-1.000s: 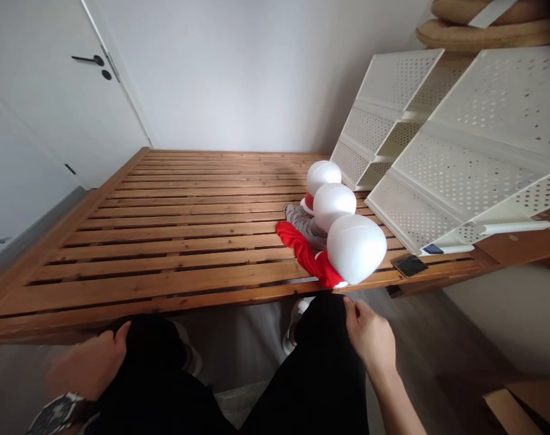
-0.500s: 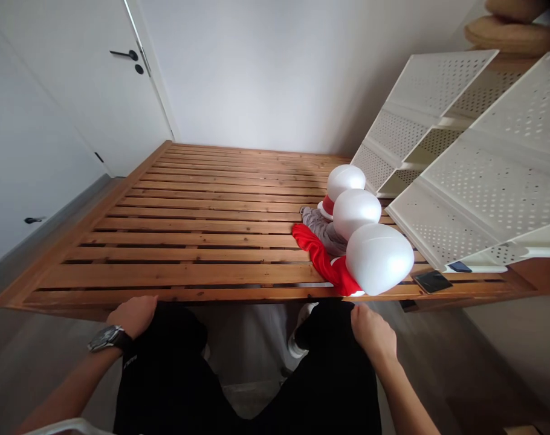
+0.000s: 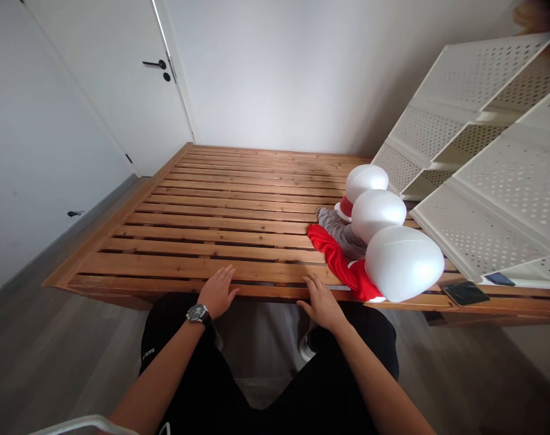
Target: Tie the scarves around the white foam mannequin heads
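Observation:
My left hand (image 3: 217, 292), with a watch (image 3: 197, 312) on its wrist, is open at the near edge of the slatted wooden platform (image 3: 202, 232), its fingers over the front slats. Nothing is in it. Across from it, my right hand (image 3: 321, 302) is also open and bare, fingers stretched over the same edge. To the right of that hand stand three white head forms: a near one (image 3: 404, 264), a middle one (image 3: 378, 215) and a far one (image 3: 367, 180). Red cloth (image 3: 336, 257) wraps the near one's neck; grey cloth (image 3: 341, 232) lies at the middle one.
White perforated racks (image 3: 497, 205) rise at the right of the platform. A dark phone-like slab (image 3: 466, 293) lies near the front edge there. Behind are a pale wall (image 3: 275, 72) and a door with a black handle (image 3: 155, 63). My black-trousered legs are below the edge.
Both hands have left my knees and moved forward and inward to the platform's near edge, fingers now stretched out. The view has shifted left; the head forms stay in place.

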